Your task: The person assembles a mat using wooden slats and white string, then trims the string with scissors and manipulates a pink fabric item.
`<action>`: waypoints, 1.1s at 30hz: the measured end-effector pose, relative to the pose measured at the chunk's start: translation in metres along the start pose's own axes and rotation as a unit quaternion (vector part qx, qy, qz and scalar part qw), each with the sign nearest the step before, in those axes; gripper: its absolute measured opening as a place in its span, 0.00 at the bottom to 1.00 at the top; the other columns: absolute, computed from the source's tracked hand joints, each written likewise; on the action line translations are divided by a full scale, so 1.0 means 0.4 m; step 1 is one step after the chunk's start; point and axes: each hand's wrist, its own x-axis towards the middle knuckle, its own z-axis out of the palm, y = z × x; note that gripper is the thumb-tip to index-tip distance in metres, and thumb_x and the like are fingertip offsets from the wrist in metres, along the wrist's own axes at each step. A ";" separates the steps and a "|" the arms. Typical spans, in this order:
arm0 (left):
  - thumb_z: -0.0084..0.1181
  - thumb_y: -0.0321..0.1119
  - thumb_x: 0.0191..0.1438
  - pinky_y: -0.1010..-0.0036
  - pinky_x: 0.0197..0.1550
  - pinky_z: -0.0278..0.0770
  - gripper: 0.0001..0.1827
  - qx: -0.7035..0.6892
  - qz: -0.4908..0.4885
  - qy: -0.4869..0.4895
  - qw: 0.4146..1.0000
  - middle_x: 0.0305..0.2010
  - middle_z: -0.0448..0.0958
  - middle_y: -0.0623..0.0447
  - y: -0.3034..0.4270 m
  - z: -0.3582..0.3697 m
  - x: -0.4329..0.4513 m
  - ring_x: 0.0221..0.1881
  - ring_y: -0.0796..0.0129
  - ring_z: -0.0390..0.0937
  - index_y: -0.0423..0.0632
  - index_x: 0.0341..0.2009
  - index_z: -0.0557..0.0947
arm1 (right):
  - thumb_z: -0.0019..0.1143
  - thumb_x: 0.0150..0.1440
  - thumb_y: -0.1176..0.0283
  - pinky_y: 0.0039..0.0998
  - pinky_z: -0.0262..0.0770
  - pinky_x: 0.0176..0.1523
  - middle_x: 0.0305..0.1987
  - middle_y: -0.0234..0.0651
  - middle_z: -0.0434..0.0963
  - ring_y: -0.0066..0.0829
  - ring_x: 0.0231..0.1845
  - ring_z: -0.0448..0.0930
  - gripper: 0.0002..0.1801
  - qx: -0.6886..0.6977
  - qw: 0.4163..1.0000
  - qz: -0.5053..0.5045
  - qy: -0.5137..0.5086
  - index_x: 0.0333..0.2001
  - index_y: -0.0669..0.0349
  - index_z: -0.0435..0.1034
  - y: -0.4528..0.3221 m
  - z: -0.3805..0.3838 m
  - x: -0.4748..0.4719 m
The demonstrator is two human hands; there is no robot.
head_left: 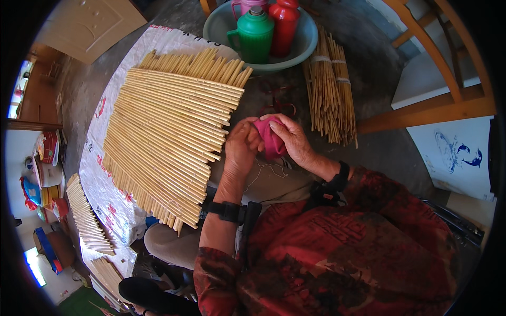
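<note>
Both of my hands are raised over my lap at a piece of pink cloth [272, 138]. My right hand [294, 138] grips the cloth with the thumb pressed on top. My left hand [241, 144] has its fingers curled at the cloth's left edge; anything small between the fingertips is hidden. Loose white thread [269, 166] hangs below the cloth across my trousers. Just left of my hands lies a mat of pale reed or bamboo stalks [166, 126], laid side by side, with further stalks showing under its edges.
White printed sheeting [95, 158] lies under the mat. Ahead, a basin [304, 59] holds a green thermos [255, 37] and a red one [284, 27]. Red-handled scissors [278, 106], tied stalk bundles [330, 87] and a wooden chair [427, 110] stand or lie rightward. Another person [150, 296] is lower left.
</note>
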 end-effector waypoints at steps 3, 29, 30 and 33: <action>0.34 0.34 0.61 0.81 0.18 0.51 0.12 -0.012 -0.016 -0.021 1.000 0.15 0.50 0.62 0.001 -0.009 0.001 0.13 0.78 0.46 0.42 0.42 0.70 | 0.40 0.61 0.71 0.16 0.65 0.46 0.39 0.29 0.73 0.14 0.40 0.70 0.12 -0.046 0.998 -0.038 0.008 0.45 0.65 0.67 0.005 -0.005 0.002; 0.39 0.35 0.60 0.86 0.14 0.55 0.11 0.037 -0.003 0.030 0.999 0.21 0.67 0.61 -0.002 -0.005 0.002 0.16 0.83 0.60 0.44 0.40 0.72 | 0.49 0.55 0.77 0.21 0.69 0.42 0.35 0.34 0.72 0.22 0.36 0.73 0.09 -0.251 0.960 -0.121 -0.017 0.41 0.61 0.70 -0.020 0.031 -0.005; 0.39 0.35 0.60 0.86 0.14 0.55 0.11 0.037 -0.001 0.030 0.999 0.21 0.67 0.61 -0.003 -0.005 0.003 0.16 0.83 0.60 0.44 0.40 0.72 | 0.49 0.55 0.77 0.21 0.69 0.42 0.35 0.34 0.72 0.22 0.36 0.73 0.09 -0.250 0.960 -0.122 -0.018 0.41 0.61 0.70 -0.010 0.033 -0.001; 0.39 0.33 0.58 0.87 0.16 0.60 0.11 0.095 0.025 0.036 0.995 0.27 0.72 0.57 -0.010 -0.013 0.009 0.21 0.80 0.67 0.44 0.40 0.73 | 0.51 0.54 0.78 0.21 0.69 0.40 0.36 0.33 0.71 0.23 0.36 0.73 0.08 -0.352 0.912 -0.204 -0.046 0.39 0.62 0.71 0.022 0.040 0.014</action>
